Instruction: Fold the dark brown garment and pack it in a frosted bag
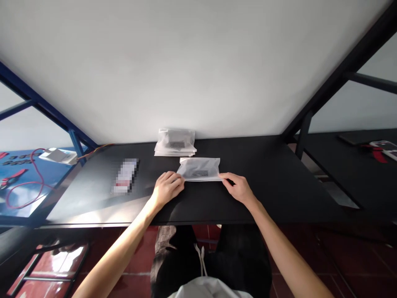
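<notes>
Frosted pouch lies flat on the black table, just in front of a stack of similar pouches at the wall. Left hand curls onto the pouch's near-left corner, fingers closed on it. Right hand pinches the near-right corner. Blurred item lies further left.

The single head-worn camera looks forward and down from close above a black table, which crosses the middle of the frame.
</notes>
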### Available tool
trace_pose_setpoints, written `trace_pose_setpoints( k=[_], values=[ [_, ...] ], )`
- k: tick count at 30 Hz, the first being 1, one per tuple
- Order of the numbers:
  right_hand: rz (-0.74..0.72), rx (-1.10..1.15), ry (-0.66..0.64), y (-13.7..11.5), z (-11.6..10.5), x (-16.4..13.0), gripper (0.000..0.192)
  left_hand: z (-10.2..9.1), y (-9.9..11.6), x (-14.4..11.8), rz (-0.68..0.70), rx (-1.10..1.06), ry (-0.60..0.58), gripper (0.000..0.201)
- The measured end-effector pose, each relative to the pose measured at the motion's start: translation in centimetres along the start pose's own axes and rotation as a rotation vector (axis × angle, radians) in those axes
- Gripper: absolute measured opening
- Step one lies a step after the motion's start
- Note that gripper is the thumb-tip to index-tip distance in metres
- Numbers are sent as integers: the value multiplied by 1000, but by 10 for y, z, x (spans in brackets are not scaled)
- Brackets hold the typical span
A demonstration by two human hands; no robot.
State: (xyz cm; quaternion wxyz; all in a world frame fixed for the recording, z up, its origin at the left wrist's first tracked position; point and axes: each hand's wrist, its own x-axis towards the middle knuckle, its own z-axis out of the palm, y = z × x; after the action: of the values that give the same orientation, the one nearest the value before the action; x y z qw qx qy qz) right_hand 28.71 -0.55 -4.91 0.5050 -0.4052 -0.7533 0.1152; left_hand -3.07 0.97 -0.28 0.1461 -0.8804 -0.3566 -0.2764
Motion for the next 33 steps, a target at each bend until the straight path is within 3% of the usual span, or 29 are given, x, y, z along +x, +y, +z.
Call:
trace_pose_setpoints(
  k=[3,6,10,17,33],
  values=[
    [8,-7,3,1,-1,1,22,-9,-16,-11,-63,20,-4,21],
    [18,-20,-12,-1,-1,1,20,-12,-19,-14,-101,30,21,19],
    [43,-58,10,-5,-3,2,17,-9,4,-9,-172,54,110,13],
    [20,-81,17,-8,-2,2,19,5,55,5,-158,-179,83,25],
    [66,-73,-17,-7,1,1,21,14,68,5,-212,-178,29,36]
  ],
)
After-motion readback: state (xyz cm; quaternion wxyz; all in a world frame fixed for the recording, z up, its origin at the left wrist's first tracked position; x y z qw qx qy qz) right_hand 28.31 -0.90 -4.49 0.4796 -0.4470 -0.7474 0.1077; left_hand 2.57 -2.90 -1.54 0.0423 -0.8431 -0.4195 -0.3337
